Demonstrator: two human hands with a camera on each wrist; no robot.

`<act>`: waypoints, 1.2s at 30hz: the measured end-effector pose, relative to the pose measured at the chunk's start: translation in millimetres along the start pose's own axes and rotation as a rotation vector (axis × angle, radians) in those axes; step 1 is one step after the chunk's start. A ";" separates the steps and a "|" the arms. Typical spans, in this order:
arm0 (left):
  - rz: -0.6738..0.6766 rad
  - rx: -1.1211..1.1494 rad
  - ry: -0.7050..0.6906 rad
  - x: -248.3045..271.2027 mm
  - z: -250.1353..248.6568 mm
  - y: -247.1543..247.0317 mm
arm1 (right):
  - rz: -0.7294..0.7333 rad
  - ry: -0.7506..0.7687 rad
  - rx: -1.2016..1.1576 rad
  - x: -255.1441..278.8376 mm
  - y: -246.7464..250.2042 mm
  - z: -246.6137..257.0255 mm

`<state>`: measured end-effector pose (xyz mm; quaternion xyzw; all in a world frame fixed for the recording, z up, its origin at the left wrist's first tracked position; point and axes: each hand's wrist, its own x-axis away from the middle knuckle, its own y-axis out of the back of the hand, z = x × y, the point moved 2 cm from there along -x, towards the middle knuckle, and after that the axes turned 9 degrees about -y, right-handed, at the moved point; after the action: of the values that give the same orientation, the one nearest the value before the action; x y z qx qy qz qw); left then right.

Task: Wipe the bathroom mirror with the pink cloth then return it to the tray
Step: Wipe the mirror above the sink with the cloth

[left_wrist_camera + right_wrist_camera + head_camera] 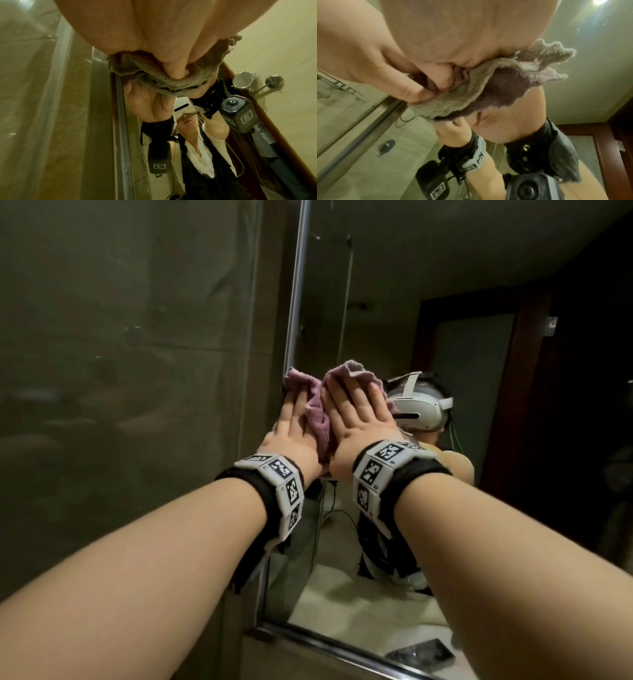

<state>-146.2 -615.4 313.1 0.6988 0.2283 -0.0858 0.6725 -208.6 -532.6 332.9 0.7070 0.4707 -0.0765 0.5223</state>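
The pink cloth [317, 412] is spread against the bathroom mirror [376, 302], close to its metal left edge [296, 285]. My left hand [294, 405] lies flat on the cloth's left part with fingers straight. My right hand [352, 395] presses flat on the right part, fingers pointing up. In the left wrist view the cloth [154, 75] bunches under the left hand's fingers [173, 67] against the glass. The right wrist view shows the cloth [505, 83] folded under the right hand's fingers [443, 75]. No tray is in view.
A dark tiled wall [120, 371] runs along the left of the mirror. The mirror's lower frame [325, 645] sits below my forearms. Reflected in the glass are a pale counter [359, 607], a dark phone [421, 654] and a wooden door frame [507, 422].
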 end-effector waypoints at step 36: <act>0.059 -0.047 -0.075 72.7 16.6 -149.2 | -0.094 0.075 -0.116 111.9 -103.6 62.8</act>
<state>-143.9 -618.2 146.3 0.6854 0.1841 -0.0865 0.6992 -200.7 -516.8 168.9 0.6549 0.5262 -0.0471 0.5403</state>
